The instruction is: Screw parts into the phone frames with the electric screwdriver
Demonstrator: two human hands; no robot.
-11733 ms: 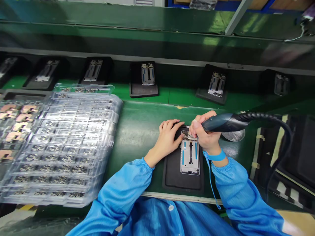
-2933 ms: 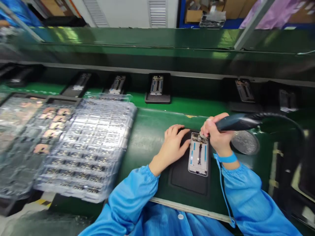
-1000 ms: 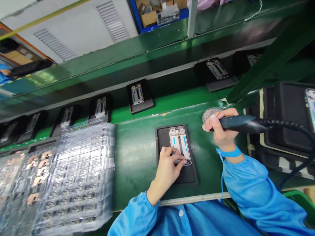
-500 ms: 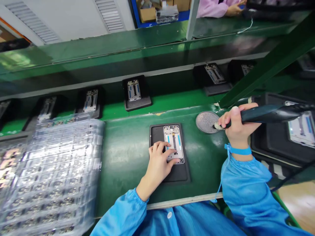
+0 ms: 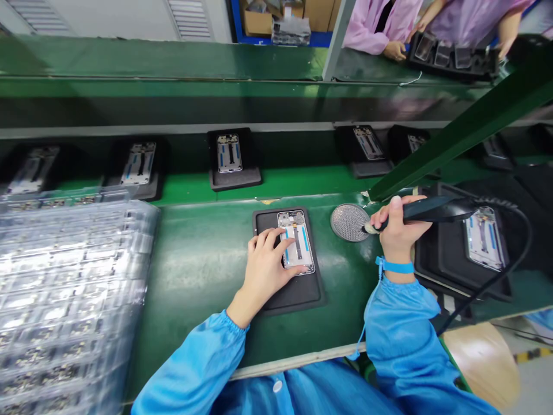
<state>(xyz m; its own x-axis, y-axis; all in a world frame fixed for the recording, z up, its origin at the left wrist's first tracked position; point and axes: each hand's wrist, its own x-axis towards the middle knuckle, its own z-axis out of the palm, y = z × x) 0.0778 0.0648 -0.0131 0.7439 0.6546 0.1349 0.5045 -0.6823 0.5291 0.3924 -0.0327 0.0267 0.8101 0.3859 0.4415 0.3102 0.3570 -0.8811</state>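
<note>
An opened phone frame (image 5: 306, 245), silvery with blue strips and a dark ribbon down its middle, lies on a black tray (image 5: 298, 294). Over its left and lower part rests my left hand (image 5: 266, 262), thumb and index finger spread apart on the frame. The other fingertips are bent near its left edge. My right hand (image 5: 400, 230) is closed around a dark corded tool, likely an electric screwdriver (image 5: 440, 208). Its pale tip meets the near right rim of a round dimpled metal dish (image 5: 349, 222); any screw on the tip is too small to see.
Stacked clear plastic trays (image 5: 73, 288) of small parts fill the left. Several phone frames on black trays (image 5: 235, 178) line the green strip behind. A green post (image 5: 458, 132) slants at right, above another trayed phone frame (image 5: 486, 239). People in pink sleeves (image 5: 367, 26) work opposite.
The view has shifted, showing more of the right side and the people opposite. My left index finger has drawn back, widening its gap to the thumb. The tool tip stays at the dish.
</note>
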